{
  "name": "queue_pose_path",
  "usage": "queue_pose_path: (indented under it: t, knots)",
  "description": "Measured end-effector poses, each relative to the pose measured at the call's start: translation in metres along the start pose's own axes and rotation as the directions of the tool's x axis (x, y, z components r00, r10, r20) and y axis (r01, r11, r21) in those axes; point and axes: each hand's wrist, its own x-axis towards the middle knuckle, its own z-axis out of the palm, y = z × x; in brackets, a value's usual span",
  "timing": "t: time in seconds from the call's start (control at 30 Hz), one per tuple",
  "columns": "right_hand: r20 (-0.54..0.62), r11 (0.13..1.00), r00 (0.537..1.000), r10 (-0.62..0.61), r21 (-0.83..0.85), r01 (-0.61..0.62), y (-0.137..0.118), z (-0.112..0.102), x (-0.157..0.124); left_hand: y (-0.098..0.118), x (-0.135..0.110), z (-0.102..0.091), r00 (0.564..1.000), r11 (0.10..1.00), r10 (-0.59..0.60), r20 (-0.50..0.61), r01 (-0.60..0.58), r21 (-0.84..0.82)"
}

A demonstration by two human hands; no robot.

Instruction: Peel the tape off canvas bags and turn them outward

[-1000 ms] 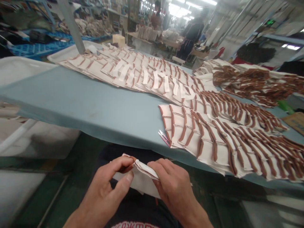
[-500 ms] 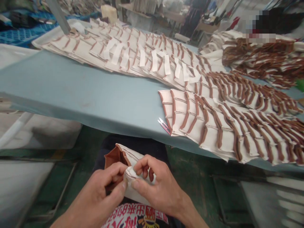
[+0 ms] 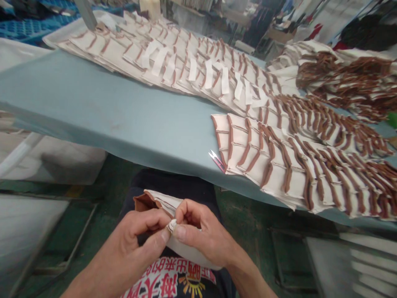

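1. Left hand [image 3: 136,238]: thumb and forefinger closed in a pinch on a small white fold [image 3: 172,224] of the cloth [image 3: 164,199]. Remaining fingers curled, partly hidden behind.
2. Right hand [image 3: 203,236]: thumb and forefinger meet at the same fold from the other side, tips closed on it. Whether the other fingers also grip the cloth: cannot tell.
3. Position of cloth: in both hands, above the person's lap [image 3: 173,184], in front of the near edge of the table [image 3: 124,120] and apart from it. Cream outside; brown lining [image 3: 143,203] shows at the gaping left end, beyond the left hand. A cream part hangs below the right hand.
4. Shirt [image 3: 173,277]: dark, with red and white lettering and a yellow sun print, directly below the hands.
5. Snips [image 3: 216,160]: on the table near its front edge, blades parted and directed away to the left, handles pinkish. They lie at the left corner of the front row [image 3: 243,142]; contact with it cannot be told.
6. Front row: cream pieces with brown edges, overlapping, running off to the right.
7. Back row [image 3: 108,49]: similar pieces behind it, with white strips [image 3: 225,80] laid across the middle.
8. Heap [image 3: 344,80]: brown and cream cloth, far right, blurred.
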Motion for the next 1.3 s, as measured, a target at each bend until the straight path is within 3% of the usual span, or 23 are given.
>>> queue_pose_path:
  t: [0.17, 0.3, 0.37, 0.43, 0.5, 0.57, 0.83, 0.93, 1.1, 1.3]
  knots:
    - [-0.056, 0.999, 0.998, -0.032, -0.017, 0.031, -0.002, 0.0, -0.004, -0.01, 0.001, 0.003, 1.0, 0.999, 0.01, 0.024, -0.009, -0.049]
    - [-0.165, 0.968, 0.968, -0.188, -0.199, 0.154, -0.004, 0.002, -0.007, -0.014, 0.0, 0.002, 1.0, 0.994, -0.027, 0.004, 0.027, -0.107]
    - [-0.188, 0.883, 0.919, -0.346, -0.395, 0.252, -0.005, 0.003, -0.009, -0.013, 0.0, 0.002, 0.998, 0.989, -0.061, -0.031, 0.056, -0.138]
    - [-0.141, 0.747, 0.858, -0.495, -0.574, 0.336, -0.007, 0.004, -0.011, -0.012, 0.001, 0.003, 0.994, 0.982, -0.084, -0.07, 0.071, -0.172]
    - [-0.087, 0.623, 0.81, -0.58, -0.688, 0.372, -0.009, 0.005, -0.013, -0.014, 0.001, 0.004, 0.994, 0.977, -0.074, -0.08, 0.055, -0.208]
    - [-0.075, 0.569, 0.795, -0.602, -0.738, 0.361, -0.01, 0.007, -0.014, -0.018, 0.002, 0.006, 0.996, 0.97, -0.06, -0.07, 0.041, -0.241]
    - [-0.184, 0.609, 0.812, -0.553, -0.755, 0.244, -0.007, 0.015, -0.01, -0.024, 0.011, 0.007, 0.99, 0.971, -0.049, -0.135, 0.016, -0.238]
    - [-0.187, 0.584, 0.804, -0.565, -0.779, 0.229, -0.004, 0.017, -0.008, -0.03, 0.012, 0.007, 0.985, 0.972, -0.079, -0.151, 0.042, -0.231]
    - [-0.225, 0.618, 0.807, -0.546, -0.759, 0.206, 0.001, 0.017, -0.004, -0.04, 0.012, 0.007, 0.988, 0.979, -0.062, -0.144, 0.031, -0.203]
    - [-0.226, 0.609, 0.797, -0.56, -0.764, 0.211, 0.003, 0.017, -0.002, -0.036, 0.015, 0.007, 0.983, 0.985, -0.057, -0.177, 0.026, -0.173]
